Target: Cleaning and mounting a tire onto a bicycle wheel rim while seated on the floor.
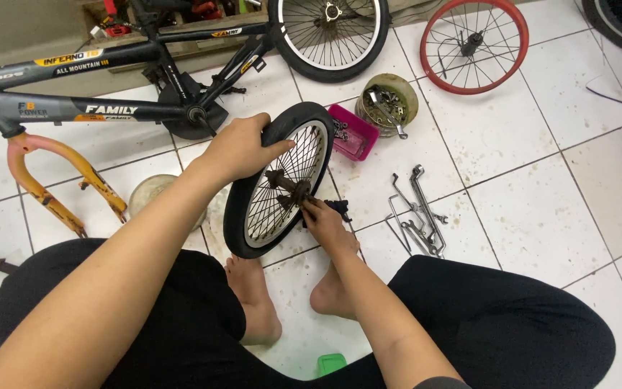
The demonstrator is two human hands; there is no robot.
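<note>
Mostly visible | left hand (239,149) grips wheel (280,180) | right hand (327,225) pinches hub (291,189), fingertips hidden

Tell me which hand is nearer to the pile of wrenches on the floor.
Right. The right hand is at the small wheel's rusty hub, just beside the wrenches. The left hand grips the tyre's top, on the wheel's far side from them.

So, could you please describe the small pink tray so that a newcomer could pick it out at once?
Start at the black-tyred wheel that the left hand steadies upright on the white tiled floor. Just beyond its top right lies the pink tray, beside a round tin of metal parts. It is the only rectangular, bright pink container there.
</note>
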